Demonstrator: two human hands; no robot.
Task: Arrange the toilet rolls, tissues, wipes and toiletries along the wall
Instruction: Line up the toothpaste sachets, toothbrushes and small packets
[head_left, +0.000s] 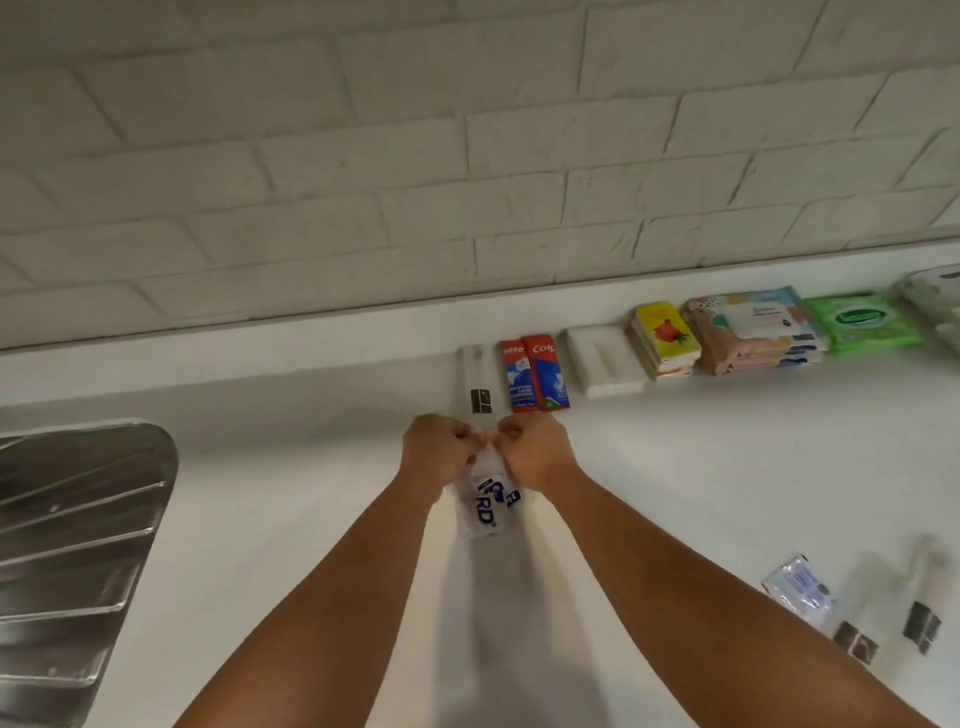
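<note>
Hands meet at the centre of the frame: your left hand (436, 452) and right hand (535, 452) each pinch the top edge of a clear packet (485, 506) with purple lettering, fingers curled tight on it from either side. The packet hangs between your wrists, over the white counter (311, 467); whether its lower end touches the surface cannot be told. Just beyond your knuckles, a row runs along the foot of the brick wall (363, 182) towards the right of the frame: a slim white packet (479, 379) with a dark label, two red toothpaste boxes (535, 374) side by side, a white block (605, 361), stacked yellow-fronted packs (665, 338), a patterned tissue bundle (753, 330), a green wipes pack (865, 322) and a pale pack (937, 301) cut off by the right edge. At lower right, well apart from the row, lie a small sachet (800, 590) and two blurred clear sleeves (857, 618) with dark labels. A steel drainer (72, 545) fills the left edge.
</note>
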